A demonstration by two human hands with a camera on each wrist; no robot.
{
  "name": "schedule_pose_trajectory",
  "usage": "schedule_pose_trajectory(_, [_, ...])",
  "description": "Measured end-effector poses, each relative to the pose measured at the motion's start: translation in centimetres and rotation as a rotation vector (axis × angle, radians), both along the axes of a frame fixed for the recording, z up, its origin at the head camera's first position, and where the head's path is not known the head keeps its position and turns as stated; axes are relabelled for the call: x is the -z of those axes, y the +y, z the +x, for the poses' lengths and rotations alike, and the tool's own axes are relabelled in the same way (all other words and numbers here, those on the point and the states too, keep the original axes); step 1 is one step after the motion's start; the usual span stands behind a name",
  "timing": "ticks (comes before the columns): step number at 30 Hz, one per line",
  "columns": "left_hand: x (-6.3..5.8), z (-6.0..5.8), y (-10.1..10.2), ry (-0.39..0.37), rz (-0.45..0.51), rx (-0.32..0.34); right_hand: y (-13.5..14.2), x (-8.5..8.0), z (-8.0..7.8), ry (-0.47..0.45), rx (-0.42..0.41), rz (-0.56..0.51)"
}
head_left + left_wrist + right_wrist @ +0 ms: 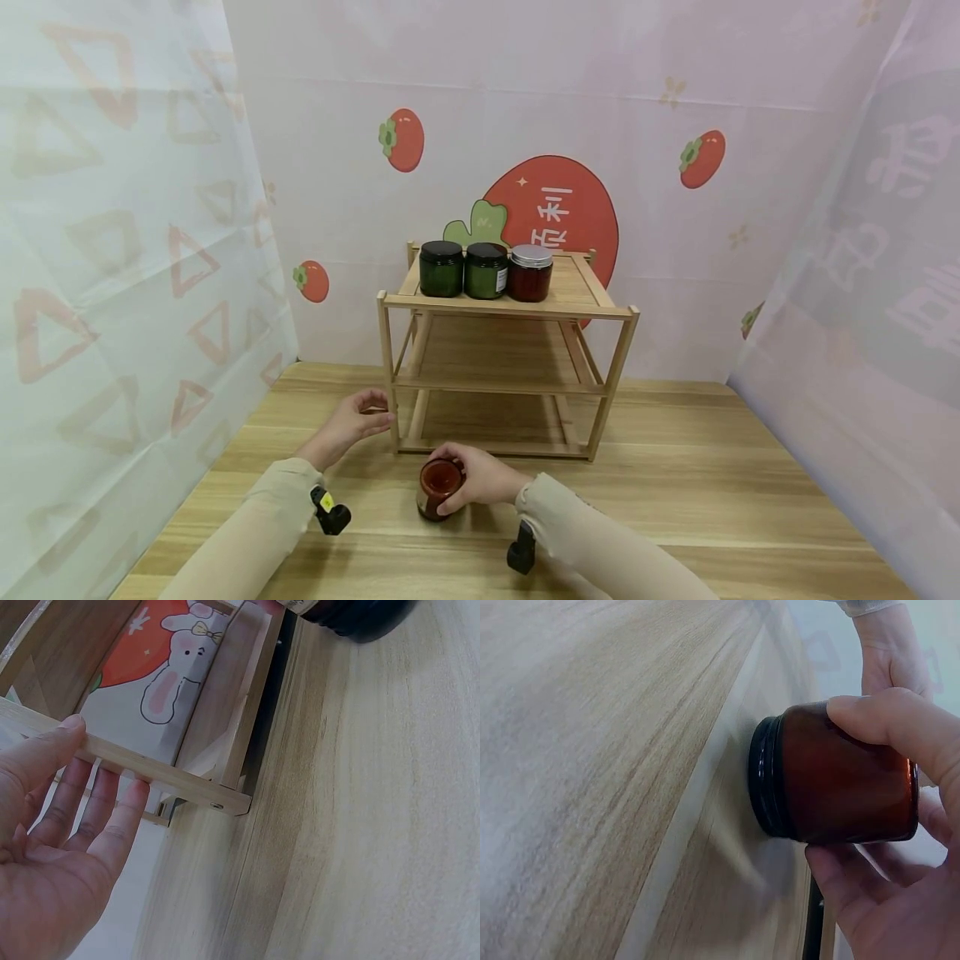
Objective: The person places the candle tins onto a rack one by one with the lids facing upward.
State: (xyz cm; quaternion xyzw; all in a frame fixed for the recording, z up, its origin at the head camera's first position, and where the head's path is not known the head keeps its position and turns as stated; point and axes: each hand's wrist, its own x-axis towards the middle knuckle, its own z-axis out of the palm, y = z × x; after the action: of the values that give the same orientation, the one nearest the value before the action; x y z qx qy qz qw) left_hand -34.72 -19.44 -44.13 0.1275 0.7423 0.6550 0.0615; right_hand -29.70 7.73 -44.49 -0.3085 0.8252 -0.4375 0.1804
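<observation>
My right hand (480,475) grips an amber glass jar (431,502) in front of the shelf. It is bottom up, its black lid (769,776) facing the tabletop and close over it. In the right wrist view the thumb lies on one side of the glass and the fingers on the other. My left hand (67,847) holds the front left post (165,774) of a wooden shelf (498,310), thumb on one side, fingers behind. On its top board stand two green jars (441,273) with black lids and a dark red jar (529,283) with a silver lid.
The two lower tiers (495,350) of the shelf hold nothing visible. Wood-grain tabletop (697,500) stretches to both sides and in front. Printed cloth walls (337,183) enclose the back and sides.
</observation>
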Motion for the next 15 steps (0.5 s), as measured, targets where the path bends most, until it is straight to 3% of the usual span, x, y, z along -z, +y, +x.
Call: schedule_pose_trajectory(15, [0.0, -0.1, 0.1, 0.008, 0.006, 0.005, 1.4, -0.2, 0.5, 0.027, 0.07, -0.01])
